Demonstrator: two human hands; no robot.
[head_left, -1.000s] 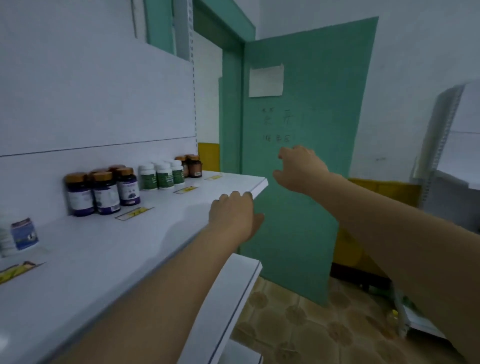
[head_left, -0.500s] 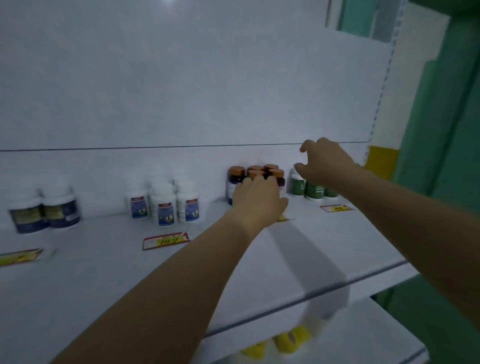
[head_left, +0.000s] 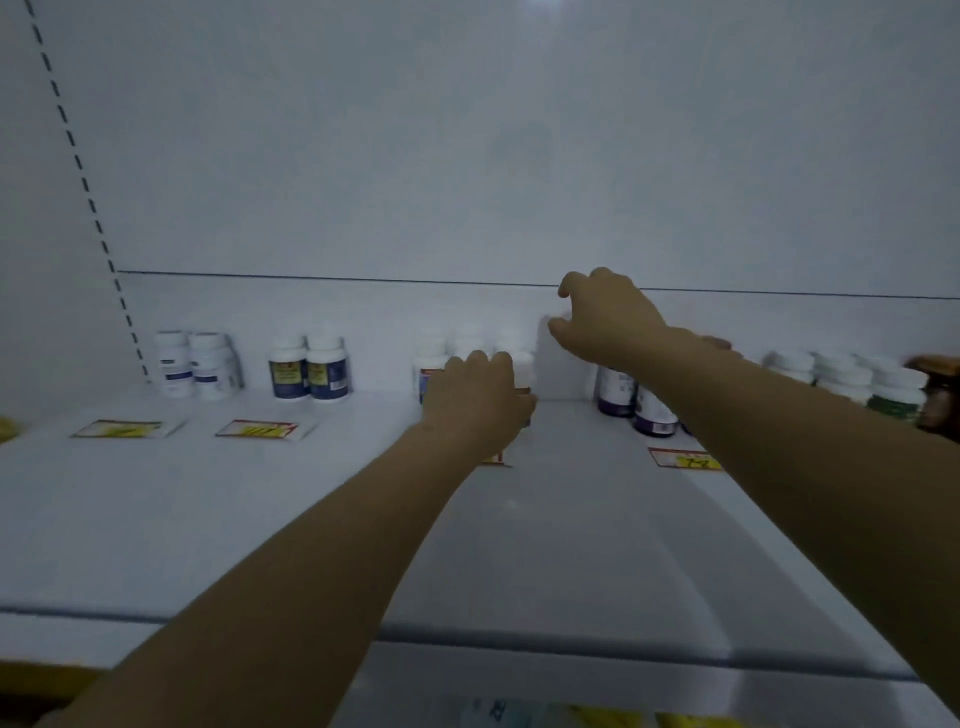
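I face a white shelf with groups of pill bottles along its back wall. My left hand reaches forward, back up, fingers loosely curled right in front of a group of white-capped bottles; it hides the front ones, and I cannot tell whether it touches them. My right hand hovers higher and just to the right of that group, thumb and fingers spread apart with nothing between them. Under my right forearm stand dark purple bottles.
To the left are blue-labelled bottles and white bottles. Green-labelled white bottles and a brown bottle stand at the right. Yellow price tags lie on the shelf. A lower shelf shows below.
My view has swung left from the green door onto the shelf. Both hands have moved left along the bottles, from the purple and green ones to the white-capped group.
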